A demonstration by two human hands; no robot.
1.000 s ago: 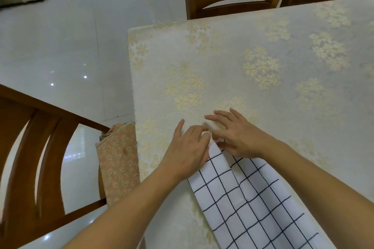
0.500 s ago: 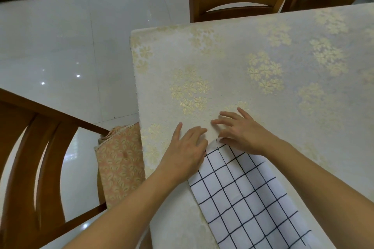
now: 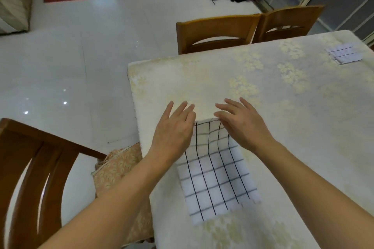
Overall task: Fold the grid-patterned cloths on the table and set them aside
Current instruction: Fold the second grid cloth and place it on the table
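A white cloth with a black grid (image 3: 217, 176) lies folded into a narrow strip on the table (image 3: 283, 127), its far end between my hands. My left hand (image 3: 174, 131) rests flat on the cloth's far left corner, fingers spread. My right hand (image 3: 240, 121) lies flat on the far right corner, fingers apart. Neither hand pinches the fabric. A second grid cloth (image 3: 345, 54), folded small, sits at the table's far right.
The table has a cream cover with gold flowers. Two wooden chairs (image 3: 216, 32) stand at its far side and one wooden chair (image 3: 30, 178) with a patterned cushion (image 3: 119, 170) is at my left. Tiled floor stretches beyond the table's left edge.
The view has lifted and widened, showing the room and the small folded cloth at the far right. Both hands have flattened and spread their fingers on the cloth's far end.
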